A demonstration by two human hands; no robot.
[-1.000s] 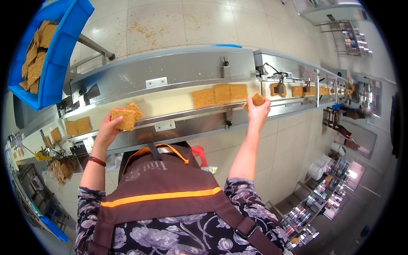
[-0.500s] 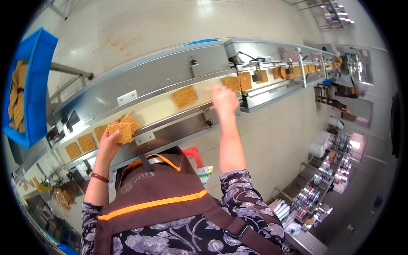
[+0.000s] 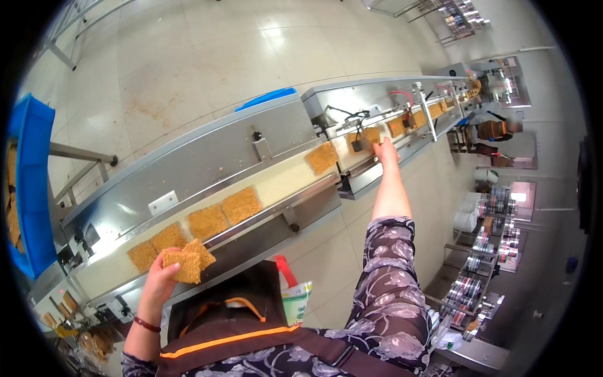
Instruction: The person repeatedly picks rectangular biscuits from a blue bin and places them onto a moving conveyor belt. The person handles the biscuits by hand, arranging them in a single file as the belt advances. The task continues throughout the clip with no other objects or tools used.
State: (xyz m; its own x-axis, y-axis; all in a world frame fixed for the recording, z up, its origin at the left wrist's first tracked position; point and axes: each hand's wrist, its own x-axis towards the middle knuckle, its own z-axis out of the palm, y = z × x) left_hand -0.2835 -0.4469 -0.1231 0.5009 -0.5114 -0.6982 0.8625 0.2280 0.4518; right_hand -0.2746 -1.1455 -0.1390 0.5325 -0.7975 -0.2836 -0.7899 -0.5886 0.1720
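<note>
My left hand is closed on a small stack of crispy golden-brown squares, held over the near edge of the conveyor; the exact number in the stack cannot be told. Beside it, several similar squares lie flat in a row on the cream belt, with a single one farther right. My right arm stretches out to the right, past the joint between two conveyor sections. There my right hand has its fingers closed at the near edge of another square; its fingertips are partly hidden.
Metal rails border the belt. A black bracket overhangs the farther section, beside a metal post. A blue bin holding brown pieces stands at left. Another person is far right, by the line.
My right hand has reached farther right, onto the second conveyor section. Squares on the belt have shifted rightward. My left hand still holds its stack, and my view has shifted.
</note>
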